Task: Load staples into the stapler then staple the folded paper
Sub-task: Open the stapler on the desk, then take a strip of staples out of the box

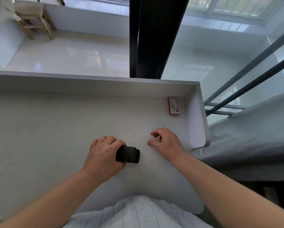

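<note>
Stapler (129,154) on desk (47,129) near front edge, left hand (103,155) wrapped round its rear. Right hand (165,140) loosely curled, holding nothing. Staple box (174,105) in far right corner — fetch it, keep stapler pinned flat.

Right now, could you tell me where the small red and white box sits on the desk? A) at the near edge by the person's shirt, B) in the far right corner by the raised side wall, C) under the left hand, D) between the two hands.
B: the red and white box lies flat in the desk's far right corner, beside the side wall, well beyond the right hand and the stapler.
</note>
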